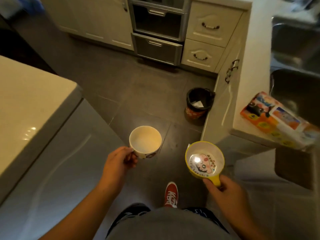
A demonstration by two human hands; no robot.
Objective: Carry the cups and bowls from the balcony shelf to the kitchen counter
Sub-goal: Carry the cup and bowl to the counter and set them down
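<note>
My left hand (pixel 119 161) grips the handle of a white mug (pixel 145 141) with a printed pattern low on its side; the mug is upright and looks empty. A yellow bowl (pixel 204 159) with a cartoon picture on its white inside is held by its short handle in my right hand (pixel 223 189). Both are carried over the grey tiled floor. The kitchen counter (pixel 254 70) runs along the right, its near corner just right of the bowl.
A colourful plastic pack (pixel 278 122) lies on the counter's near end, with a steel sink (pixel 297 49) behind it. A black waste bin (pixel 199 104) stands on the floor by the cabinet. A white appliance top (pixel 29 101) fills the left. Drawers and an oven stand ahead.
</note>
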